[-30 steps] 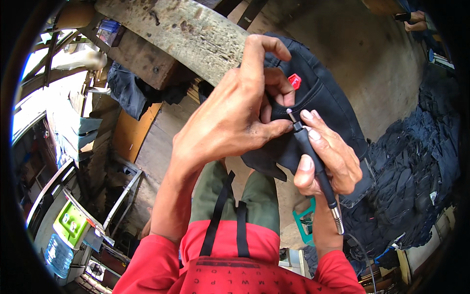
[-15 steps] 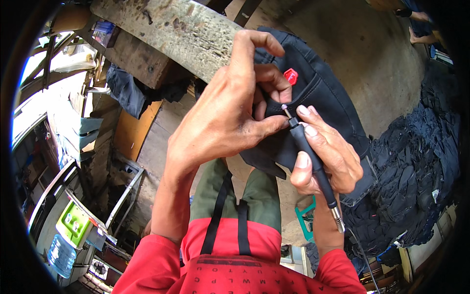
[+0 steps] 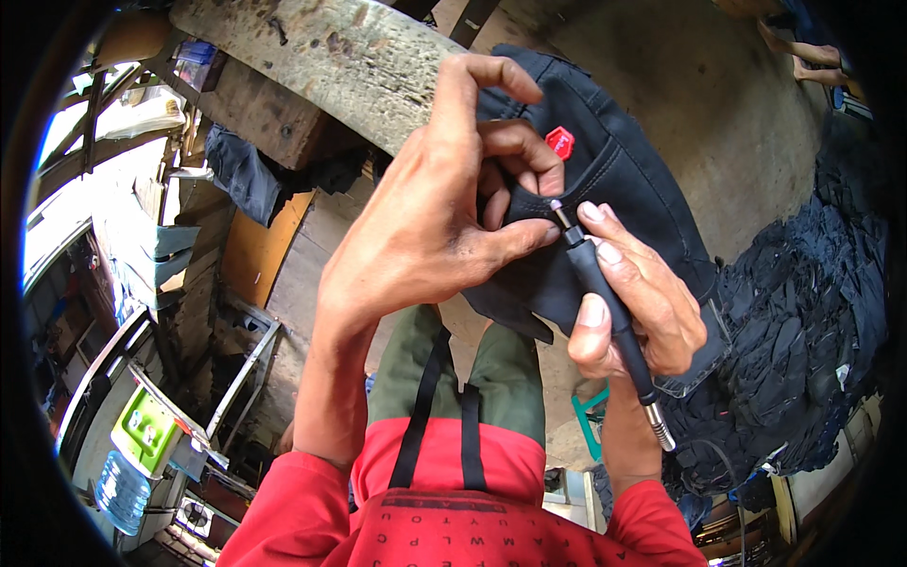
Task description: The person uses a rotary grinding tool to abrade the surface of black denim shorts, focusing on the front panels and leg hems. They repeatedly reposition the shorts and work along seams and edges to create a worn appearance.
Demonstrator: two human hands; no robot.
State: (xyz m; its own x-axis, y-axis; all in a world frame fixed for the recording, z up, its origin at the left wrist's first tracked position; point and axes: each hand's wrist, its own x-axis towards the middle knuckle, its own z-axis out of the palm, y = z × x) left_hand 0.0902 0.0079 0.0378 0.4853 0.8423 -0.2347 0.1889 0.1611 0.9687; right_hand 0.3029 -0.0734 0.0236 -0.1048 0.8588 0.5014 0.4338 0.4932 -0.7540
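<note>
A black fabric garment piece [image 3: 633, 180] with stitched seams, a curved pocket edge and a small red hexagonal tag [image 3: 560, 143] spreads out in front of me. My left hand [image 3: 453, 189] pinches its curved edge between thumb and curled fingers, the index finger bent and raised clear of the cloth. In my right hand [image 3: 652, 302] is a slim black rotary tool [image 3: 605, 293] with a metal spring at its cable end. Its small pale pinkish tip meets the stitched edge beside my left thumb.
Past the cloth at the upper left runs a worn wooden bench [image 3: 331, 66]. A large heap of dark fabric pieces [image 3: 784, 331] lies on the right. Another person's bare legs [image 3: 812, 61] show at the top right. A green plastic frame [image 3: 590, 425] is near my right forearm.
The tool and my right hand have shifted slightly to the right, its tip still at the edge. My left hand keeps its pinch. The other person's legs have moved.
</note>
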